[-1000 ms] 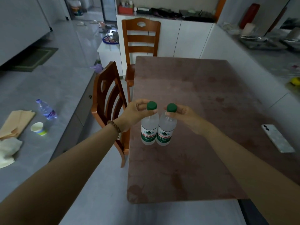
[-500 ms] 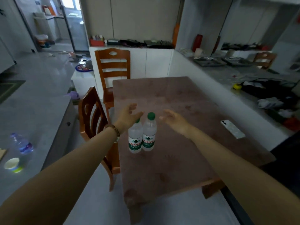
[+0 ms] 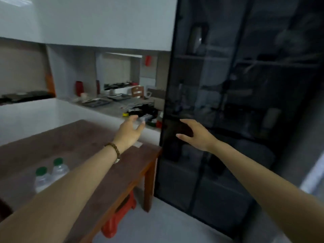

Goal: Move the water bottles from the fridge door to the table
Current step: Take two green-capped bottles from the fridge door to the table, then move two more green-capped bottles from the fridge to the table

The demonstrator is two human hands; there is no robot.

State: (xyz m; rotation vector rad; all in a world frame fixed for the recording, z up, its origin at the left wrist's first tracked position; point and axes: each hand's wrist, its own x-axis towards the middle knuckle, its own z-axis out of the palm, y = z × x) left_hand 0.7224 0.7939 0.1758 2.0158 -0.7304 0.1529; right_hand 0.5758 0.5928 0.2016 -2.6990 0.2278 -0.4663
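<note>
Behind the dark glass door [image 3: 236,111], shelves carried dim shapes. One was tall and flask-like [image 3: 198,38] on an upper shelf, and the rest were too dark to name. Two metal trays [image 3: 97,102] lay on the grey counter [image 3: 112,111] beyond the table, and what they held could not be told.

The two water bottles [image 3: 59,170] stood upright side by side on the brown table [image 3: 84,137], close to its near left edge. They were clear plastic with green caps [image 3: 41,170]. The left forearm crossed in front of them and hid their lower halves and labels.

The left hand [image 3: 128,132], with a bead bracelet [image 3: 114,151] at the wrist, hung over the table's far right corner. Its fingers were spread and held nothing. The right hand [image 3: 196,135] was raised in front of the glass door, fingers and thumb also spread and empty. Whether it touched the glass could not be told. A red stool [image 3: 119,220] sat under the table beside its near right leg.

A second earlier each hand had gripped one bottle at the cap, with the bottles on the table. Half a second earlier both hands had opened just beside them. Since then the view had swung to the right. The bottles had stayed where they were set, now well apart from both hands, which had moved toward the glass door.
</note>
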